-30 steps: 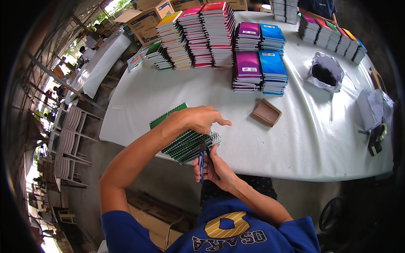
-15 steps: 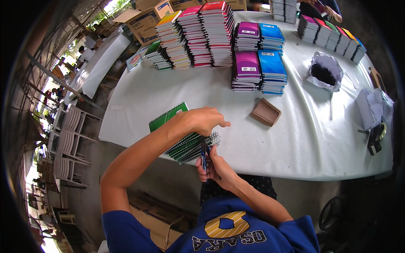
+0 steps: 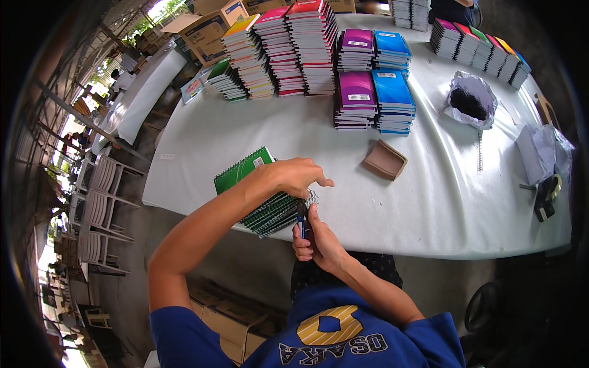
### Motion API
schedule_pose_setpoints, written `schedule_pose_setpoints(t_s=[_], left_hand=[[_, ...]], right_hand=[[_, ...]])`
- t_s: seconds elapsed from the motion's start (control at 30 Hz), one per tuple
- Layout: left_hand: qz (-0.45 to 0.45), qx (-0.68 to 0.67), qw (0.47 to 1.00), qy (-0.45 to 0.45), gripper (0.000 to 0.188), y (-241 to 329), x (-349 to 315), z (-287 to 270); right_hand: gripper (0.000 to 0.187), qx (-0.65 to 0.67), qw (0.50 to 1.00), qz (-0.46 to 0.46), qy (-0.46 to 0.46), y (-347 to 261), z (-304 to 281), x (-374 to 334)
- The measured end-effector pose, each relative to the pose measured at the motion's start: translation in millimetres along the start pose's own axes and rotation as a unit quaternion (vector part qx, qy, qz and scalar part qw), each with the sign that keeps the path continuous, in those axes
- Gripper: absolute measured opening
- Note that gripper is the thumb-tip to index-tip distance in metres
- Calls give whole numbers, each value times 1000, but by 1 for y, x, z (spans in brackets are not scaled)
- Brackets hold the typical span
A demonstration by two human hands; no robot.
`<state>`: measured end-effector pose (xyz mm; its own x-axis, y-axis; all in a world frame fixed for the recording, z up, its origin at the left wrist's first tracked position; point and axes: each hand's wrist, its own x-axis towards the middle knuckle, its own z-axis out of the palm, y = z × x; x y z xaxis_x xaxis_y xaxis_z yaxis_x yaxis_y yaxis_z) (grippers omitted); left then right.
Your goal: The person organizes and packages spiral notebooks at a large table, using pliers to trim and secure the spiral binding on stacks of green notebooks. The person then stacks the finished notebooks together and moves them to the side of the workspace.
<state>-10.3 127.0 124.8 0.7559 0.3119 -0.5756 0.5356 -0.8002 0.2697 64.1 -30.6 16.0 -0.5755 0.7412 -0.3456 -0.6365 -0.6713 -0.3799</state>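
A fanned stack of green spiral notebooks [image 3: 240, 173] lies at the table's near left edge, its wire bindings toward me. My left hand [image 3: 297, 176] reaches over the stack from the left, fingers bent down at the coil ends of a notebook and one finger stretched out to the right. Its fingertips are partly hidden. Dark-jawed pliers with blue and black handles [image 3: 300, 228] are held upright in my right hand [image 3: 322, 242], fingers closed around the handles. The jaws touch the coil ends just below my left hand; the exact wire between them is too small to make out.
Tall stacks of coloured notebooks [image 3: 310, 55] and purple and blue ones [image 3: 392, 98] stand at the back. A brown tray [image 3: 385, 161], a bag of black coils [image 3: 469, 104] and a tape dispenser [image 3: 546, 199] lie rightward. Another person [image 3: 451, 11] stands across the table.
My right hand's fingers have closed the plier handles together, and the pliers have shifted slightly right. My left hand stays over the notebooks. The other person's hands have moved away from the far edge.
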Motion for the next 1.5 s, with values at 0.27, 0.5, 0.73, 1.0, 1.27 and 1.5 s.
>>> schedule_pose_setpoints(t_s=[0.27,0.5,0.73,1.0,1.27,1.5], left_hand=[[27,-45,999,-8,75,-10,4,0],[20,-35,999,-7,75,-14,7,5],[3,-12,1000,-7,71,-6,8,10],[-36,-37,998,-25,68,0,13,10],[-103,7,989,-102,60,5,22,8],[-103,23,990,-91,61,12,23,13]], right_hand=[[79,-81,996,-35,-1,6,-7,0],[79,-78,997,-17,-16,6,-6,-2],[71,-20,1000,1,4,2,-5,1],[75,-76,995,-20,63,3,-1,-3],[78,-64,997,-15,31,1,-10,3],[73,-13,1000,-9,4,1,-11,2]])
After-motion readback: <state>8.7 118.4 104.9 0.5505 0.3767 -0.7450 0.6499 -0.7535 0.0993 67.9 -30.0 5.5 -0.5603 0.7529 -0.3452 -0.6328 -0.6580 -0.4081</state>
